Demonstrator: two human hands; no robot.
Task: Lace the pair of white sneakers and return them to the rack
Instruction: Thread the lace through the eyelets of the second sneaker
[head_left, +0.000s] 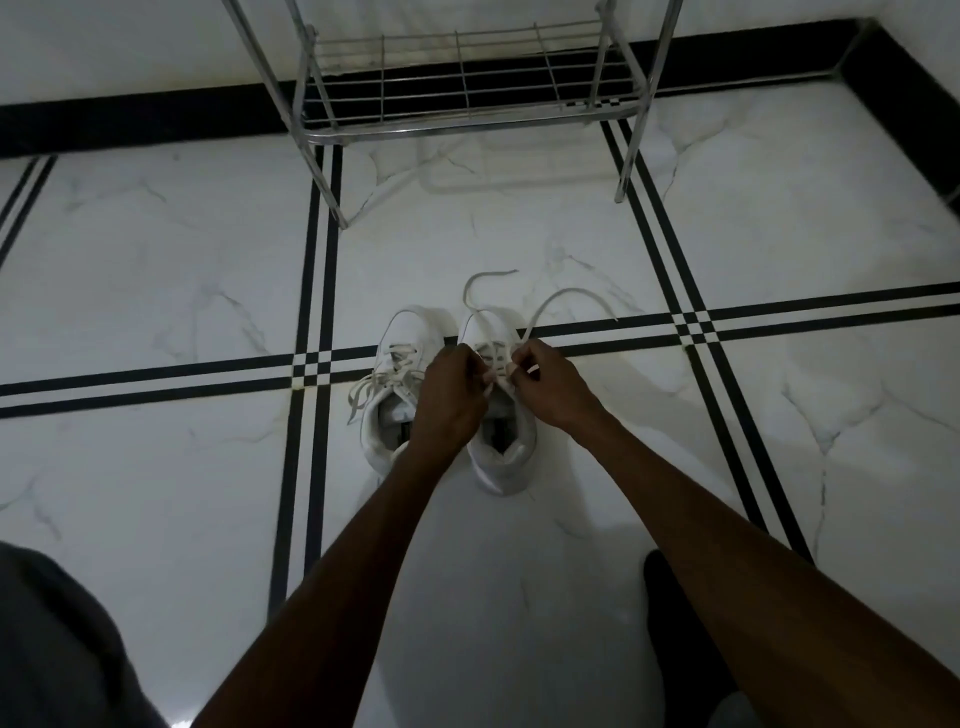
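Observation:
Two white sneakers stand side by side on the tiled floor, toes pointing away from me. The left sneaker (390, 384) has its laces hanging loose over its left side. Over the right sneaker (501, 457) both my hands work at the eyelets. My left hand (451, 400) pinches the lace at the tongue. My right hand (545, 382) grips the other lace strand (558, 299), which arcs out past the toe. Another loose lace end (480, 283) curls on the floor ahead of the toe.
A metal wire shoe rack (462, 88) stands against the wall ahead, its lowest shelf bare. The floor is white marble tile with black stripe lines (311, 312). My dark-clothed knee (57, 639) is at lower left and a dark foot (670, 613) at lower right.

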